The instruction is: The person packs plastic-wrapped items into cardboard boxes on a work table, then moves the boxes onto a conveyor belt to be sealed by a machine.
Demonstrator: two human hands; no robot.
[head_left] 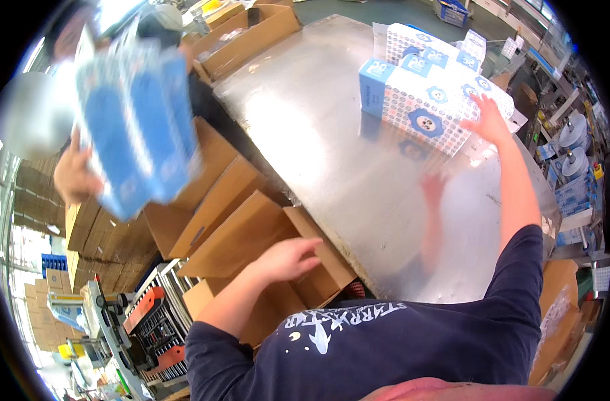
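My right hand reaches across the metal table with its fingers spread, against the right end of a patterned white and blue carton. More cartons of the same kind stand packed beside and behind it. Over the flaps of an open cardboard box is my left hand, its fingers stretched out and nothing in them. At the upper left, another person's hand holds several blue and white cartons, smeared by motion.
The shiny metal table runs diagonally through the middle. An open cardboard box with things in it sits at its far left. Stacked flat cardboard and an orange and black cart are on the left. Machinery lines the right.
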